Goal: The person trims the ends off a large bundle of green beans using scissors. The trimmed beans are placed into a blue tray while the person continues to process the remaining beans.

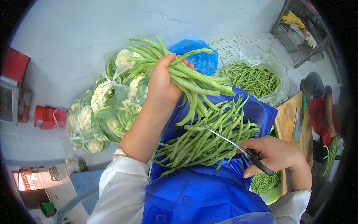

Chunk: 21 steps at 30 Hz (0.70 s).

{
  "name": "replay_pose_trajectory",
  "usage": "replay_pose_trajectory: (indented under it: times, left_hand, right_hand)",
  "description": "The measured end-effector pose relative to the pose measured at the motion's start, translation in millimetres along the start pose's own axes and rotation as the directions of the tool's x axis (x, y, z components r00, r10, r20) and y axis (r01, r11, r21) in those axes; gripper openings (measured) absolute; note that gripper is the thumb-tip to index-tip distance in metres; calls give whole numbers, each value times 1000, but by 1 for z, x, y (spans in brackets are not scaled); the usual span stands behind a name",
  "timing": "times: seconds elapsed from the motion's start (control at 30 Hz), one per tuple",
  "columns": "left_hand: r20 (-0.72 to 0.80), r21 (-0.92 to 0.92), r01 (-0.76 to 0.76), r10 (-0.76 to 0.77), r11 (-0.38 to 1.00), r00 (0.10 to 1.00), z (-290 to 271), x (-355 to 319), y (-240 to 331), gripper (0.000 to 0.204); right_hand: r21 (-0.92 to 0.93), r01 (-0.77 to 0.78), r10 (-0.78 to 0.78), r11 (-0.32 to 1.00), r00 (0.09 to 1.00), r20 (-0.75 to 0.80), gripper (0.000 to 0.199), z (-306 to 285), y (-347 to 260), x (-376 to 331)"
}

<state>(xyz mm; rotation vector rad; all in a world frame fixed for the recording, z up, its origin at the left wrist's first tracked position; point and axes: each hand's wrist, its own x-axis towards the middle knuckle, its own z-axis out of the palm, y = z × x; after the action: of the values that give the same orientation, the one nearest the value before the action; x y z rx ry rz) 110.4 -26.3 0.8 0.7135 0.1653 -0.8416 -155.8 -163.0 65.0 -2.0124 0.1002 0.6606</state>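
A thick bunch of long green beans (195,76) is gripped in my left hand (164,82), raised over my lap, with the bean ends sticking out on both sides of the fist. My right hand (278,156) holds black-handled scissors (238,146) by the grips, their metal blades pointing up and left toward the beans. Beneath both hands, a loose heap of uncut green beans (205,145) lies on the blue apron (194,194) across my lap. Part of the scissors' handle is hidden by my fingers.
Clear bags of cauliflower (85,117) stand at left, beside a blue plastic bag (203,69). A clear bag of cut beans (253,78) sits at far right. Nearer are a wooden board (287,119) with a knife (298,125) and more cut beans (265,182). Another person (323,112) is at the right edge.
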Motion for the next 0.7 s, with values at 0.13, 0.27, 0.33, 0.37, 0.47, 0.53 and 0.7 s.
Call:
replay_pose_trajectory:
  times: [0.13, 0.27, 0.33, 0.37, 0.47, 0.53, 0.7]
  left_hand:
    - [11, 36, -21, 21, 999, 1000, 4, -4, -5, 15]
    - [32, -13, -157, 157, 988, 987, -3, -3, 0, 15]
    - [6, -13, -275, 275, 961, 962, -2, -6, 2, 13]
    - [-7, -12, -332, 332, 943, 943, -1, -8, 3, 13]
    - [-23, 33, -414, 415, 910, 910, 4, -13, 1, 11]
    - [-7, 90, -462, 464, 882, 886, 5, -16, -3, 10]
    - [-18, 51, -525, 526, 850, 850, 2, -19, 0, 9]
  right_hand:
    - [82, -34, 33, 996, 999, 18, 46, 9, 4, 20]
    - [102, -59, 60, 993, 998, -9, 46, 17, 13, 13]
    - [133, -96, 97, 986, 995, -3, 48, 20, 14, 1]
    - [185, -23, 26, 983, 1000, -14, 51, 22, 19, -2]
    - [297, 125, -109, 947, 991, -72, 50, 28, 22, 2]
    - [289, -3, 5, 957, 1000, -5, 48, 27, 17, 12]
    - [148, -10, 19, 989, 998, -63, 44, 36, 24, 13]
